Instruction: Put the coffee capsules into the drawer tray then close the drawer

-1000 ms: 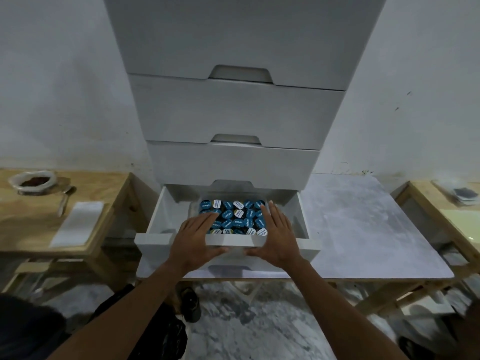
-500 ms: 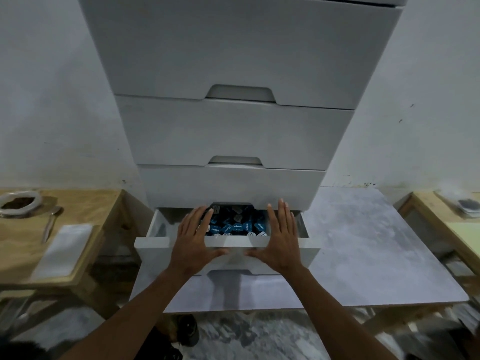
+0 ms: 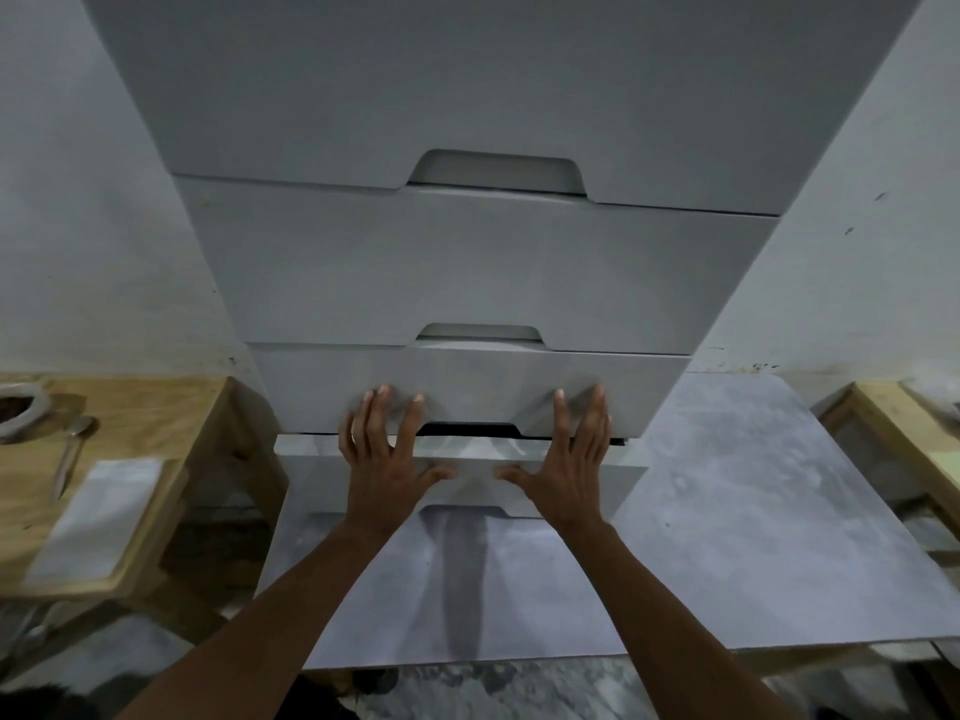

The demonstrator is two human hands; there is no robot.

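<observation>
I have both hands flat against the front of the lowest white drawer (image 3: pixel 467 475) of the tall white drawer unit (image 3: pixel 467 262), palms down and fingers spread, gripping nothing. My left hand (image 3: pixel 387 459) lies on the left part of the drawer front, its fingers (image 3: pixel 376 413) reaching up over the bottom edge of the drawer above. My right hand (image 3: pixel 569 470) lies on the right part of the same front, its fingertips likewise over the drawer above; the tips of both hands look blurred. The lowest drawer is almost fully in: only a thin dark gap shows between its top edge and the drawer above, and its front still stands a little proud of the unit. The coffee capsules are out of sight, hidden inside that drawer, so I cannot tell how they lie. The unit stands on a pale grey marbled surface (image 3: pixel 753 511), with my 2 forearms stretched across its bare near part. To the left is a light wooden side surface (image 3: pixel 156 407) carrying a white rectangular sheet (image 3: pixel 98 517), a metal spoon (image 3: pixel 70 459) and, at the frame's edge, a white-rimmed round container (image 3: pixel 21 413). Another wooden surface (image 3: pixel 914 433) shows at the far right edge.
</observation>
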